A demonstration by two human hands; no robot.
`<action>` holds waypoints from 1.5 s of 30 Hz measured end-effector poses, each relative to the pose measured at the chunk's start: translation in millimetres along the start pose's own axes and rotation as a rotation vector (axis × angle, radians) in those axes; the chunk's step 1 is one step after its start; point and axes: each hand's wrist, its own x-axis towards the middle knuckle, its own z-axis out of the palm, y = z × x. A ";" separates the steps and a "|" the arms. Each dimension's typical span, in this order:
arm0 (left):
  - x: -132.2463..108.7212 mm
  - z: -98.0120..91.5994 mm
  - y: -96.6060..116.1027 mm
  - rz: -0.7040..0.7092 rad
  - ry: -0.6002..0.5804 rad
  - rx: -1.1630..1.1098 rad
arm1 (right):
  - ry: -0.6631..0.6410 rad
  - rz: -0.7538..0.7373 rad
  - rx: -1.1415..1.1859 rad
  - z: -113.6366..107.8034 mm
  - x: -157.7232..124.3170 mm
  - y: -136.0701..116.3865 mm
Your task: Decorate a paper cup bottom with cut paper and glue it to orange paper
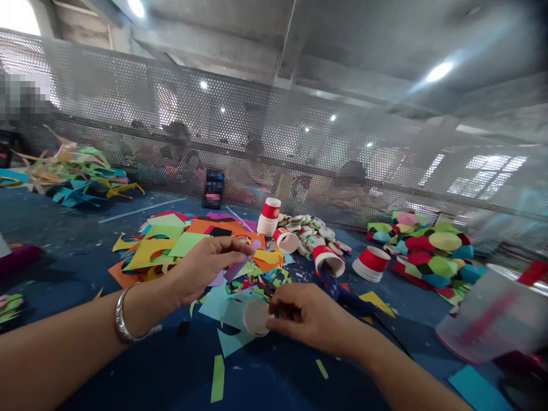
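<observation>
My left hand [204, 267], with a silver bangle [124, 319] on the wrist, pinches a purple paper piece [240, 264] between thumb and fingers above a heap of coloured paper scraps [180, 242]. My right hand [306, 317] is closed around a small paper cup [256, 317] lying on its side, its pale round bottom facing me. A light blue paper piece [229, 311] lies under the cup on the dark blue table [265, 377].
Red-and-white paper cups [371, 262] stand and lie behind my hands, with a stack [269, 217] further back. Paper-covered cups [432, 257] pile at the right. A clear plastic container [492, 319] sits at the right edge. A perforated metal screen [274, 142] backs the table; people sit beyond it.
</observation>
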 end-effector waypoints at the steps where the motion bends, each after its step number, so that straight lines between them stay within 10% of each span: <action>1: -0.3 -0.1 0.4 0.000 0.008 -0.015 | -0.032 -0.021 -0.033 3.9 0.6 -0.7; 9: -12.9 7.1 11.1 0.137 -0.023 0.181 | 0.091 -0.039 -0.154 11.8 6.0 2.6; 25: -68.7 50.7 -20.2 0.357 -0.559 0.787 | 0.495 0.134 -0.148 -27.7 -2.1 21.8; 35: -56.4 69.0 -103.7 0.732 -0.308 0.943 | 0.460 0.127 -0.187 -27.2 -3.5 25.7; 45: -78.7 64.0 -67.9 0.932 -0.125 1.152 | 0.483 0.158 -0.202 -39.7 -4.2 30.2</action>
